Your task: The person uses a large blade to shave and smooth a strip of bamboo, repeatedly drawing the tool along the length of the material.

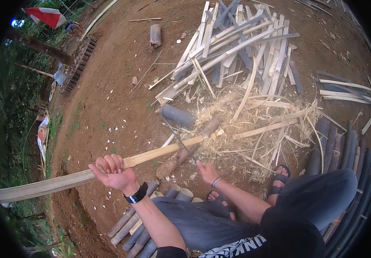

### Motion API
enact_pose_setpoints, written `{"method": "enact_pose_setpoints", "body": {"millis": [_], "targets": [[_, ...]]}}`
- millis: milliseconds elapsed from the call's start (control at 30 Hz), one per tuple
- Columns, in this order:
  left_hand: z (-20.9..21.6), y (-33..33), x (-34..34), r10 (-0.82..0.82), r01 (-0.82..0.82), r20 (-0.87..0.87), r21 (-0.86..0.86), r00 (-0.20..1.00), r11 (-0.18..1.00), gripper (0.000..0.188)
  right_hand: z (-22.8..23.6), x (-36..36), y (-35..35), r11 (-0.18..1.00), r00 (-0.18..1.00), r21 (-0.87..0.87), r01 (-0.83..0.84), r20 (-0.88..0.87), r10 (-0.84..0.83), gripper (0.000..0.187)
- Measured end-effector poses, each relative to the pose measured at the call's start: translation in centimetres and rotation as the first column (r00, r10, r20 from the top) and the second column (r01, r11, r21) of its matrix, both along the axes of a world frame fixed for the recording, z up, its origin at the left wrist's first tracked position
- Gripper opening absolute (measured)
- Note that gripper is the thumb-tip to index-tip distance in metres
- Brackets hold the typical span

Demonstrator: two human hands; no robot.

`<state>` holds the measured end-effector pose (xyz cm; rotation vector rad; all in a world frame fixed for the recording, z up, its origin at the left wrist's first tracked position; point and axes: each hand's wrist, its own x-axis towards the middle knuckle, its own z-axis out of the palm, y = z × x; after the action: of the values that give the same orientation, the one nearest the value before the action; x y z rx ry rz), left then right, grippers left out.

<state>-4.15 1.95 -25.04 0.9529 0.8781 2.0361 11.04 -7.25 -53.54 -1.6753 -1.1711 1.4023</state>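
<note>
My left hand (115,173), palm up with a dark watch on its wrist, has its fingers curled round a long split bamboo strip (157,155). Grey outer skin shows on the strip's left length, pale wood toward its right end. That end lies across a brown log (174,161) on the ground. My right hand (207,173) is closed, low beside the log. From it a long, thin, dark machete blade (175,133) slants up and left, crossing the strip near its right end. The fingers mostly hide the handle.
Pale shavings (258,129) heap right of the log. Beyond them lies a large pile of split bamboo strips (245,47). A grey bamboo section (177,116) rests near the log. Bamboo poles (364,189) lie around my legs. A person (73,28) is far left, near a red-and-white cloth.
</note>
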Motion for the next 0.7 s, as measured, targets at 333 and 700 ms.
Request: {"method": "enact_pose_setpoints", "body": {"millis": [333,700], "targets": [[-0.4,1.2,1.0,-0.044,0.045,-0.010,0.012,0.999,0.999,0.050,-3.7,-0.4,-0.5,0.989,0.993,-0.113,0.097,-0.054,-0.103,0.074],[-0.5,1.5,0.8,0.015,-0.015,-0.017,0.004,1.000,1.000,0.050,-5.3,1.2,-0.4,0.954,0.969,-0.215,0.207,-0.090,-0.230,0.077]]}}
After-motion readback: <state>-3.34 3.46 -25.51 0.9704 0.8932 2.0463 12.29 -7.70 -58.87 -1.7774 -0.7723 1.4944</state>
